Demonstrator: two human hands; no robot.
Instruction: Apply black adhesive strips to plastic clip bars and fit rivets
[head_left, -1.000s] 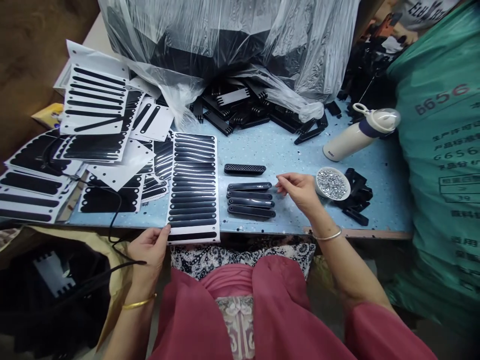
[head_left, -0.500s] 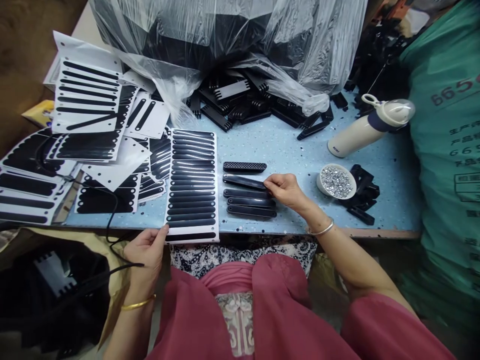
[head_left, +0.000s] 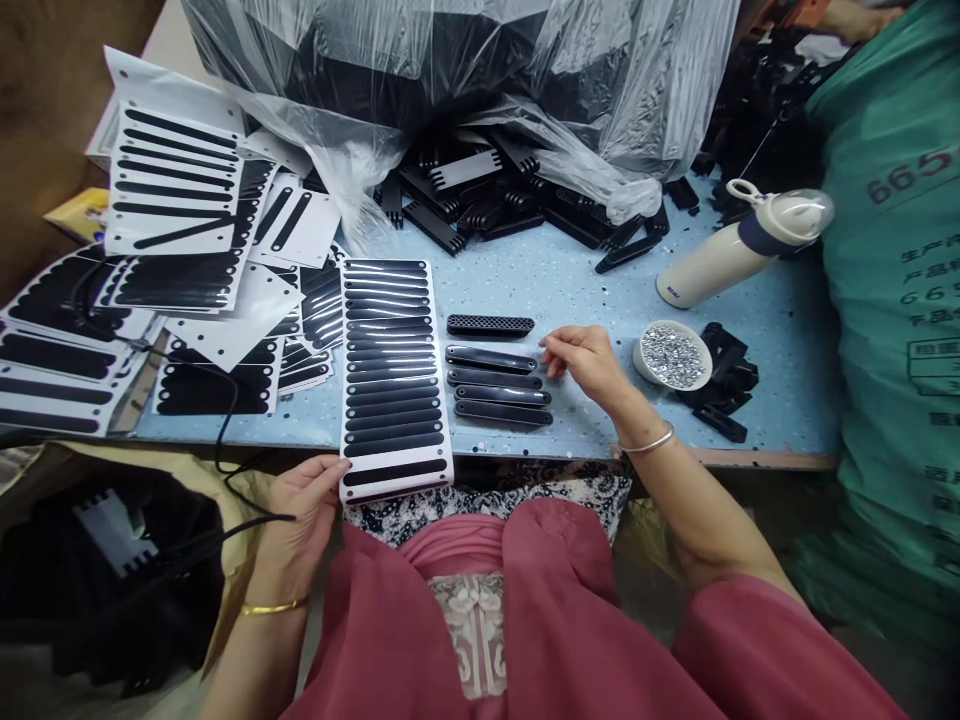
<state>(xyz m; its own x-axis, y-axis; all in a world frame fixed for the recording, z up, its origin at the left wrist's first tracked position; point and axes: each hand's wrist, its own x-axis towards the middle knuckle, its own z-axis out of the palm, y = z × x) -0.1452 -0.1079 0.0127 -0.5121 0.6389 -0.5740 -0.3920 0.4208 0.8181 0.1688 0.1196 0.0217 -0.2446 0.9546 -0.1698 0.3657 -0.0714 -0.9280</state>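
The left hand has its fingers pinched on a glossy sheet, lengthwise from the table's near edge inward. Smooth, round-ended bars lie crosswise beside it; the right hand's fingers, loosely parted, are nearby.

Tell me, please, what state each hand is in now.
Left hand: closed on the black-and-white sheet.
Right hand: partly open beside the black bars, nothing visibly held.

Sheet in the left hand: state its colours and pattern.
White sheet with parallel black strips; best seen in head view.
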